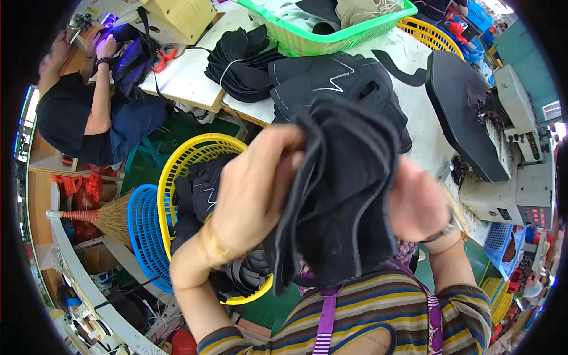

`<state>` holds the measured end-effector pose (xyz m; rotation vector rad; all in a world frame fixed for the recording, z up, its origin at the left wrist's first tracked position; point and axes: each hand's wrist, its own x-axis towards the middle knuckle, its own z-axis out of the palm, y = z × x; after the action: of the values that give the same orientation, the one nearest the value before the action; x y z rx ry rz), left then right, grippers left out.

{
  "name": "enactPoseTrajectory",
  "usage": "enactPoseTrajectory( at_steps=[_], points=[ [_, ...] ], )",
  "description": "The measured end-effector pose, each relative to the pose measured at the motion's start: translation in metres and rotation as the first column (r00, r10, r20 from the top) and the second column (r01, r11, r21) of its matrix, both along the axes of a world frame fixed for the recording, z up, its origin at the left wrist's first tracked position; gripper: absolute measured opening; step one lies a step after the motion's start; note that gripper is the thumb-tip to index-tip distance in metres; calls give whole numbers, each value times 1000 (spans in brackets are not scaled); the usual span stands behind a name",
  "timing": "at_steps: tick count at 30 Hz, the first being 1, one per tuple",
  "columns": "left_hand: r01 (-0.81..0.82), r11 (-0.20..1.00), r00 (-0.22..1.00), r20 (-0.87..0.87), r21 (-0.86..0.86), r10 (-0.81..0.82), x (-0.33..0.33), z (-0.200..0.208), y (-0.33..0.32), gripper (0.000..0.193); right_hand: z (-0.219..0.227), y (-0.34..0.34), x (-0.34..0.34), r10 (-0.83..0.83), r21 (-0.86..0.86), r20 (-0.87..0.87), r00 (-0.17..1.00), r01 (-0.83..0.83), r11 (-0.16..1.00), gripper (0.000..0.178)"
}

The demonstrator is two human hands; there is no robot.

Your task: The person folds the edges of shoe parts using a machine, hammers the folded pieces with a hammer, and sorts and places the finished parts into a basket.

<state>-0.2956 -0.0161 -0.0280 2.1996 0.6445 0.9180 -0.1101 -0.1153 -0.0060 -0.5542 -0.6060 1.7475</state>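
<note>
In front of my chest is a bunch of black fabric pieces (349, 201), folded and layered, with pale lines along the edges. My left hand (251, 177) grips its left upper edge, fingers curled around the cloth. Against the right edge is my right hand (417, 198), smeared by motion, its fingertips hidden by the fabric. Just beyond lies a pile of flat black cut pieces (331, 77) with white markings on the white table. A tied bundle of curved black pieces (245, 65) sits to its left.
A yellow basket (204, 139) of black pieces stands at my left, beside a blue basket (142, 231) and a straw broom (112, 219). A green basket (331, 44) sits at the table's far side. Sewing machine (515, 124) stands right; a co-worker (77, 118) sits far left.
</note>
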Motion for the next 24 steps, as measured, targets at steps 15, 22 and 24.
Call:
enactPoseTrajectory(
  at_steps=[15,22,24],
  points=[
    [149,985,918,-359,-83,-169,146,-60,185,18,-121,145,107,-359,640,398,-844,-25,768,32],
    [110,798,928,-227,-592,-296,-151,-92,155,24,-87,159,143,-224,373,568,-792,5,928,33],
    [-349,660,852,-519,-665,-72,-191,-154,137,23,-46,121,103,-182,387,600,-779,84,918,31]
  ],
)
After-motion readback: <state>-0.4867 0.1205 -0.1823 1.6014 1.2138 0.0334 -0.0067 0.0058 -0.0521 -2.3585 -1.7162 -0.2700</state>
